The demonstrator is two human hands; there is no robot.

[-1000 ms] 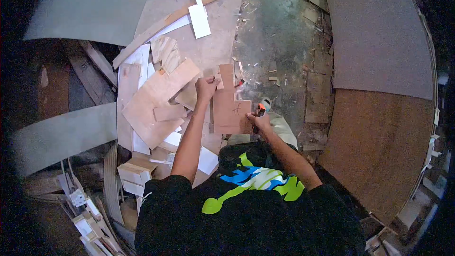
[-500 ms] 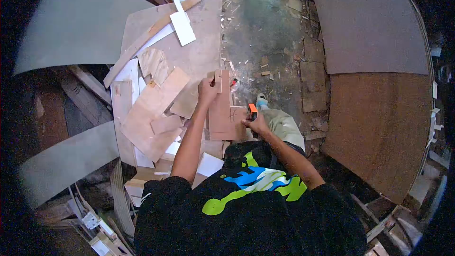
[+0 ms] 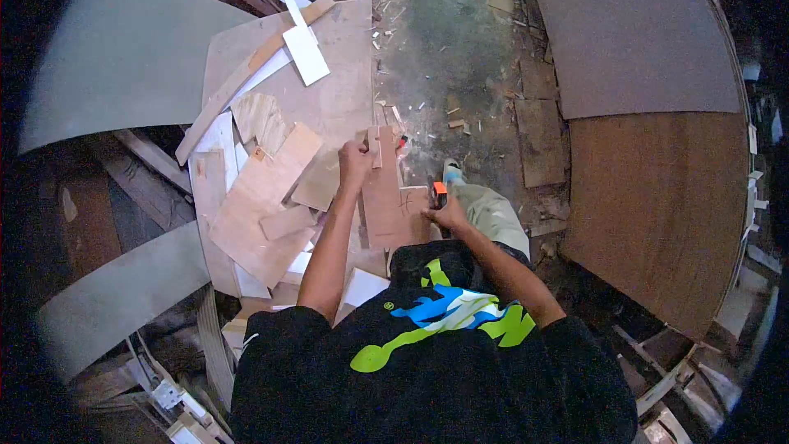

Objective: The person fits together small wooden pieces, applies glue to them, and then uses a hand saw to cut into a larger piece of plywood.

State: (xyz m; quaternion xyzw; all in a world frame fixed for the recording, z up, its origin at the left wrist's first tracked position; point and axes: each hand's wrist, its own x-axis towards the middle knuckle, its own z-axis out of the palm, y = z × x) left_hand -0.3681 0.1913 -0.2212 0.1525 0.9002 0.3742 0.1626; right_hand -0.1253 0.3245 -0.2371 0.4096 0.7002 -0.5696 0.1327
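Note:
A reddish-brown L-shaped board (image 3: 380, 205) lies at the front right edge of the worktable, with pencil marks on its right part. My left hand (image 3: 355, 162) is closed on a small light wood strip (image 3: 376, 148) at the upper left of that board. At the board's right edge my right hand (image 3: 448, 215) is wrapped round a black tool with an orange end (image 3: 440, 191). A small red object (image 3: 402, 142) shows beside the upper end of the board.
Plywood offcuts (image 3: 271, 197), a curved strip (image 3: 238, 86) and a white piece (image 3: 306, 56) lie on the table (image 3: 349, 57). Wood scraps litter the floor (image 3: 448, 41). Large brown sheets (image 3: 649, 214) stand at the right.
The view has shifted slightly, so the table and scraps appear a little further left. Both hands keep their holds, and the board stays in nearly the same place.

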